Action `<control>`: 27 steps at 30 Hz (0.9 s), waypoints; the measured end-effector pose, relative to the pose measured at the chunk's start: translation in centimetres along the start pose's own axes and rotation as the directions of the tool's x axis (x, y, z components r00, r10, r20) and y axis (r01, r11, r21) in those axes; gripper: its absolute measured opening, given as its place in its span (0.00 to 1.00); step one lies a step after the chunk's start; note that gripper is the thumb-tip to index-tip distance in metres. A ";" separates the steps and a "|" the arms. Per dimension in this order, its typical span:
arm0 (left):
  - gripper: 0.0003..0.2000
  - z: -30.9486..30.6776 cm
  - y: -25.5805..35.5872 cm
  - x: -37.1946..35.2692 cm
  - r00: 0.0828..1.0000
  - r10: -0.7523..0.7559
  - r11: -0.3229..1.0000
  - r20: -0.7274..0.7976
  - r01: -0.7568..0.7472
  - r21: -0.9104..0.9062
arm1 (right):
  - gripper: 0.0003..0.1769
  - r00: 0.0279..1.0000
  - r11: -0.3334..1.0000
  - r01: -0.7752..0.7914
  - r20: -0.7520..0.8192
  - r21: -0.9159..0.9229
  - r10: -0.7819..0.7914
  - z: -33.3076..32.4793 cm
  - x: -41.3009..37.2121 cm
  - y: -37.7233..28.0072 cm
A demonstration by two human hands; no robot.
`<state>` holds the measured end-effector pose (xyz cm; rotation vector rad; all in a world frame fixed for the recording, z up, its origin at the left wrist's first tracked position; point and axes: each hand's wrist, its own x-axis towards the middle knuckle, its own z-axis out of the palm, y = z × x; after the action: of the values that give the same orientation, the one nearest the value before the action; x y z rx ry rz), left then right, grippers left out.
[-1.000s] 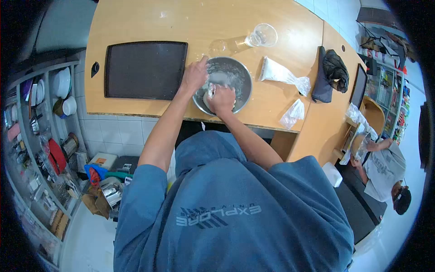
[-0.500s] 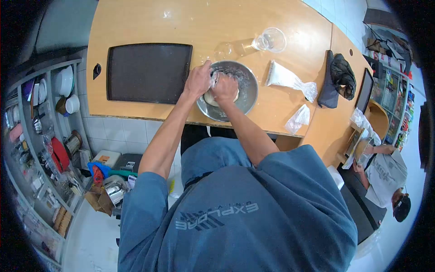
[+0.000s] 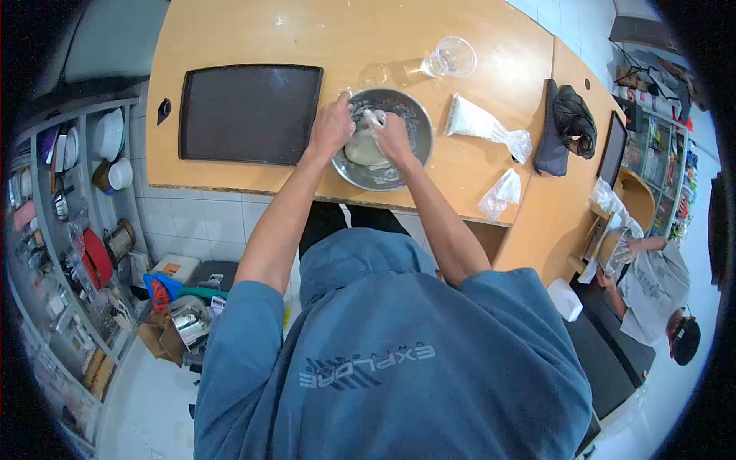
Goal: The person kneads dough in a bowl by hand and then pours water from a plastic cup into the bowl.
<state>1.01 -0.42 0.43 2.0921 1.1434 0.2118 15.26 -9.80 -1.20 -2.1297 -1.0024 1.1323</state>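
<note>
A steel mixing bowl (image 3: 421, 150) stands near the front edge of the wooden table, with a pale, rounded lump of dough (image 3: 366, 150) in it. My left hand (image 3: 333, 127) is closed on the bowl's left rim. My right hand (image 3: 392, 139) is inside the bowl at the far right side of the dough. Its floury fingers are bent and pressed together on the dough's far edge, and the fingertips are partly hidden. Flour smears the bowl's inner wall.
Left of the bowl lies a dark baking tray (image 3: 249, 115). To its right are a clear plastic cup (image 3: 452, 58), a bag of white powder (image 3: 479, 125), a smaller plastic bag (image 3: 501, 193) and a dark oven mitt (image 3: 549, 142). A person (image 3: 652, 284) works at the far right.
My right hand has risen from pressing on the dough and moved to its far right edge, so more of the dough shows. My left hand stays at the rim.
</note>
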 end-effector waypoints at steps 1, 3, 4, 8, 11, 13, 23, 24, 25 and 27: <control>0.17 -0.2 0.0 0.1 0.999 -0.024 1.000 0.038 0.023 0.021 | 0.20 0.998 0.997 0.064 0.018 -0.033 -0.063 -0.9 -0.9 -0.9; 0.18 -0.3 0.0 -0.2 1.000 0.007 1.000 0.005 -0.007 0.002 | 0.24 0.981 0.978 0.188 0.064 -0.092 -0.183 -2.5 -3.3 -3.0; 0.19 -0.3 -0.2 -0.3 1.000 0.023 1.000 -0.011 -0.023 -0.007 | 0.30 0.963 0.961 0.181 0.237 -0.208 -0.130 -3.8 -4.2 -4.4; 0.19 0.5 -0.6 0.0 0.997 0.057 0.998 -0.043 -0.057 0.004 | 0.32 0.911 0.606 0.413 0.291 -0.680 -0.293 -2.4 -4.9 -1.8; 0.20 -0.3 -0.2 -0.2 0.996 0.073 0.997 -0.053 -0.072 0.005 | 0.32 0.932 0.703 0.349 0.304 -0.619 -0.195 -3.0 -4.8 -2.2; 0.22 -0.4 -0.2 -0.2 0.998 0.057 0.998 -0.022 -0.058 -0.015 | 0.33 0.942 0.881 0.140 0.334 -0.452 0.021 -3.8 -4.1 -1.5; 0.16 0.1 -0.1 -0.1 0.998 -0.027 1.000 -0.050 0.026 -0.015 | 0.32 0.911 0.902 0.347 -0.135 -0.256 -0.389 -3.1 -6.4 -0.3; 0.16 0.1 -0.1 -0.1 0.998 -0.031 0.999 -0.060 0.030 -0.026 | 0.30 0.911 0.904 0.350 -0.137 -0.245 -0.390 -2.8 -6.4 -0.6; 0.15 0.2 -0.1 -0.1 0.997 -0.036 0.999 -0.070 0.033 -0.038 | 0.29 0.910 0.905 0.353 -0.138 -0.236 -0.391 -2.6 -6.4 -0.8; 0.15 0.3 0.0 -0.1 0.997 -0.038 0.998 -0.062 0.034 -0.059 | 0.25 0.913 0.899 0.255 -0.218 -0.356 -0.345 -1.5 -5.9 -1.3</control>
<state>1.05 -0.63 0.23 2.0251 1.1974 0.2920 13.81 -13.97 3.22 -2.1936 -1.3974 0.5278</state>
